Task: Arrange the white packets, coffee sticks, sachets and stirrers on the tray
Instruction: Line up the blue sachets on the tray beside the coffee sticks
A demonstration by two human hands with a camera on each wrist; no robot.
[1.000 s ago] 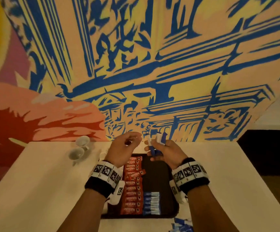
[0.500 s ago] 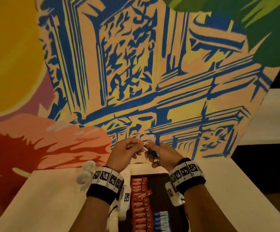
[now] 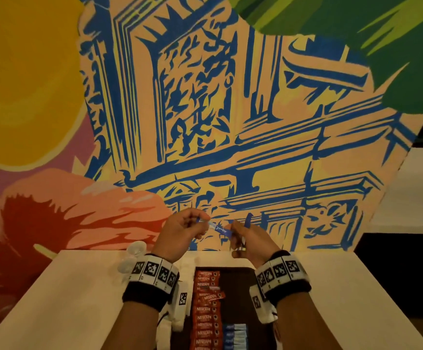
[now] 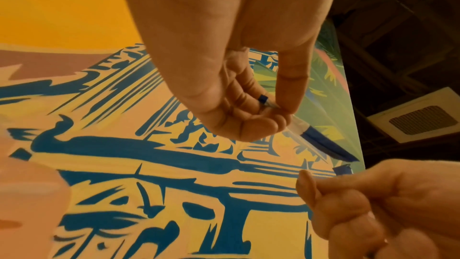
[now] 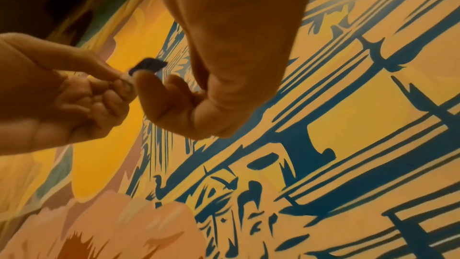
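Observation:
Both hands are raised above the far end of the dark tray. My left hand pinches one end of a blue and white sachet between thumb and fingers. The sachet's other end reaches my right hand, which grips at least one more blue sachet; a blue tip pokes up from it. In the right wrist view a dark blue sachet end shows above the right thumb. On the tray lie a column of red coffee sticks and a row of blue and white sachets.
The tray sits on a white table against a painted wall. Two small clear cups stand at the table's far edge, left of my left wrist. White items lie left of the tray, partly hidden by my left forearm.
The view has tilted up and both hands have risen. My left hand has taken one sachet by its end and drawn it leftwards from the right hand's bunch.

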